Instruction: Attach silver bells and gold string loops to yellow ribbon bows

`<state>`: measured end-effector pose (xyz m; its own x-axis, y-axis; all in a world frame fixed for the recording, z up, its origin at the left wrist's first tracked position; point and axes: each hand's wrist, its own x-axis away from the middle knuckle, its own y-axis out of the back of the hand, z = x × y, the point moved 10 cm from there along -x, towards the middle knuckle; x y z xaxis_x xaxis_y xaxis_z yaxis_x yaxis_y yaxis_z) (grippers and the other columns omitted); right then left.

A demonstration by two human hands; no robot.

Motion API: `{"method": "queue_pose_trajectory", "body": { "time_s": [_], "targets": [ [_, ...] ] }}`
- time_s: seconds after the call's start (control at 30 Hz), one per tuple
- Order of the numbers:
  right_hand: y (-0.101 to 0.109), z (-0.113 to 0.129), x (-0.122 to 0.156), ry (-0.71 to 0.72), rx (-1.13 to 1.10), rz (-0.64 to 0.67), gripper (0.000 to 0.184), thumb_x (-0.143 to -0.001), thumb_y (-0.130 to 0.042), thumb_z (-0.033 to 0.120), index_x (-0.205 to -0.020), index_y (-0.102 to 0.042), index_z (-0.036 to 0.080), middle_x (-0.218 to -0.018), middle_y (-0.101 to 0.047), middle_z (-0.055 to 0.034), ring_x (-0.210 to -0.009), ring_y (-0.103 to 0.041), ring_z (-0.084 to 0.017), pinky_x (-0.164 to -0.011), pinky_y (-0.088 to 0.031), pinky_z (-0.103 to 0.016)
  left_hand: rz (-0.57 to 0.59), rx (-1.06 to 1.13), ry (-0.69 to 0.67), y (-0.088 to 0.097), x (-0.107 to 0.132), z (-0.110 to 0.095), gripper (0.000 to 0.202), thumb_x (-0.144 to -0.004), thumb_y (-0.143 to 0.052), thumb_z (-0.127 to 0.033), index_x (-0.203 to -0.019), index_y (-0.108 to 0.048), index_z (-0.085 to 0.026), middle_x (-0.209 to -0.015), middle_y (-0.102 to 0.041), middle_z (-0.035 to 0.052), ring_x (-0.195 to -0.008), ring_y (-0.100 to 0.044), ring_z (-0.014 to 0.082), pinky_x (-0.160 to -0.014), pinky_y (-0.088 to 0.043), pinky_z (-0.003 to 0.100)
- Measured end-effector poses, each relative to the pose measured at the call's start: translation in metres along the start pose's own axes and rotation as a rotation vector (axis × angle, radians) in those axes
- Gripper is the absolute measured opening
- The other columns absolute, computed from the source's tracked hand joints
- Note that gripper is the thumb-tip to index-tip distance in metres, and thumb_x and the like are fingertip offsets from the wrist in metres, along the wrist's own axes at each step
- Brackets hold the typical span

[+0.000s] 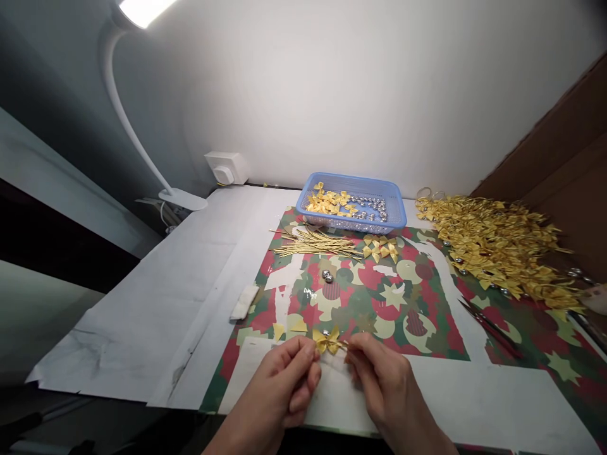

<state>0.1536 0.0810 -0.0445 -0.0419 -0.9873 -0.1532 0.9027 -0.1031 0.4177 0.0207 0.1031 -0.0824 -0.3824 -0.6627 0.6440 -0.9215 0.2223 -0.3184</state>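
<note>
Near the table's front edge, a gold ribbon bow (332,341) with a small silver bell (326,332) at its middle is between my two hands. My left hand (291,376) is closed, thumb and forefinger pinched at the bow's left side. In a pinch on the right, my right hand (379,373) grips a gold twist tie (342,345) that runs out from the bow. Its fingertips are partly hidden. Just beyond lie two loose silver bells (327,276) and small gold ribbon pieces (298,325).
A blue basket (397,218) holds gold bows and silver bells. Before it lie gold twist ties (315,243) and several bows (380,248). A large heap of gold bows (497,243), scissors (490,325) and a cardboard wall (545,145) are right; a lamp (118,101) stands left.
</note>
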Motion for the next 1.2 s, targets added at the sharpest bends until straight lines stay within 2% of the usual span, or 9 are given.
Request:
{"method": "queue_pose_trajectory", "body": {
  "time_s": [0.23, 0.33, 0.43, 0.5, 0.6, 0.67, 0.77, 0.97, 1.2],
  "targets": [
    [0.022, 0.000, 0.012, 0.162, 0.408, -0.021, 0.025, -0.095, -0.032, 0.006, -0.089, -0.050, 0.022, -0.072, -0.052, -0.0005, -0.062, -0.053, -0.017, -0.056, -0.043, -0.027, -0.170, 0.217, -0.092, 0.029, -0.008, -0.014, 0.026, -0.086, -0.071, -0.035, -0.078, -0.058, -0.014, -0.074, -0.066, 0.0006, -0.042, -0.018, 0.0006, -0.035, -0.020, 0.009],
    [0.030, 0.004, 0.014, 0.200, 0.409, -0.032, 0.025, -0.094, -0.033, 0.004, -0.090, -0.050, 0.022, -0.072, -0.053, -0.0004, -0.063, -0.053, -0.017, -0.057, -0.044, -0.026, -0.206, 0.142, -0.169, 0.032, 0.000, -0.024, 0.018, -0.088, -0.070, -0.035, -0.092, -0.064, -0.019, -0.085, -0.072, 0.0035, -0.046, -0.035, 0.0026, -0.042, -0.034, 0.010],
    [0.034, 0.015, 0.015, 0.248, 0.374, -0.022, 0.026, -0.093, -0.033, 0.002, -0.089, -0.047, 0.022, -0.070, -0.051, 0.0007, -0.061, -0.051, -0.016, -0.056, -0.044, -0.025, -0.209, -0.230, -0.401, 0.026, 0.015, -0.046, 0.021, -0.084, -0.072, -0.031, -0.104, -0.068, -0.028, -0.105, -0.075, 0.0048, -0.069, -0.059, 0.0109, -0.062, -0.051, 0.018],
    [0.035, 0.022, 0.016, 0.270, 0.352, -0.008, 0.026, -0.092, -0.032, 0.001, -0.092, -0.046, 0.023, -0.070, -0.052, 0.0011, -0.060, -0.050, -0.015, -0.056, -0.043, -0.025, -0.176, -0.585, -0.600, 0.011, 0.025, -0.057, 0.021, -0.085, -0.068, -0.026, -0.106, -0.070, -0.029, -0.115, -0.074, 0.0067, -0.085, -0.067, 0.0192, -0.064, -0.053, 0.022],
    [0.035, 0.028, 0.019, 0.286, 0.305, 0.024, 0.026, -0.092, -0.033, 0.000, -0.097, -0.046, 0.022, -0.073, -0.053, 0.0007, -0.062, -0.051, -0.014, -0.056, -0.042, -0.024, -0.137, -0.987, -0.882, -0.010, 0.036, -0.062, 0.030, -0.091, -0.056, -0.015, -0.114, -0.067, -0.030, -0.129, -0.070, 0.0098, -0.111, -0.068, 0.0274, -0.061, -0.056, 0.025],
    [0.035, 0.033, 0.021, 0.315, 0.289, 0.028, 0.027, -0.092, -0.034, -0.001, -0.096, -0.046, 0.022, -0.073, -0.052, 0.0006, -0.063, -0.051, -0.014, -0.057, -0.042, -0.023, -0.143, -1.148, -1.032, -0.019, 0.041, -0.065, 0.035, -0.091, -0.053, -0.009, -0.119, -0.063, -0.027, -0.133, -0.068, 0.0113, -0.118, -0.066, 0.0270, -0.074, -0.060, 0.027],
    [0.036, 0.043, 0.023, 0.350, 0.293, 0.013, 0.026, -0.091, -0.036, -0.002, -0.094, -0.045, 0.022, -0.071, -0.049, 0.0011, -0.062, -0.049, -0.014, -0.056, -0.040, -0.023, -0.167, -1.301, -1.161, -0.028, 0.045, -0.069, 0.030, -0.091, -0.055, -0.006, -0.113, -0.065, -0.023, -0.125, -0.072, 0.0122, -0.116, -0.068, 0.0259, -0.088, -0.060, 0.031],
    [0.037, 0.059, 0.020, 0.387, 0.292, 0.002, 0.027, -0.088, -0.037, -0.004, -0.091, -0.045, 0.022, -0.069, -0.046, 0.0023, -0.060, -0.045, -0.012, -0.054, -0.036, -0.022, -0.173, -1.346, -1.217, -0.033, 0.047, -0.070, 0.021, -0.093, -0.052, -0.009, -0.091, -0.069, -0.021, -0.116, -0.075, 0.0146, -0.087, -0.078, 0.0233, -0.061, -0.062, 0.025],
    [0.031, 0.067, 0.019, 0.488, 0.311, -0.017, 0.024, -0.084, -0.040, -0.001, -0.092, -0.047, 0.020, -0.067, -0.044, 0.0024, -0.057, -0.041, -0.013, -0.051, -0.031, -0.024, -0.188, -1.487, -1.239, -0.042, 0.053, -0.077, 0.023, -0.092, -0.054, -0.010, -0.084, -0.070, -0.025, -0.098, -0.078, 0.0037, -0.072, -0.072, 0.0201, -0.059, -0.057, 0.030]
  ]
}}
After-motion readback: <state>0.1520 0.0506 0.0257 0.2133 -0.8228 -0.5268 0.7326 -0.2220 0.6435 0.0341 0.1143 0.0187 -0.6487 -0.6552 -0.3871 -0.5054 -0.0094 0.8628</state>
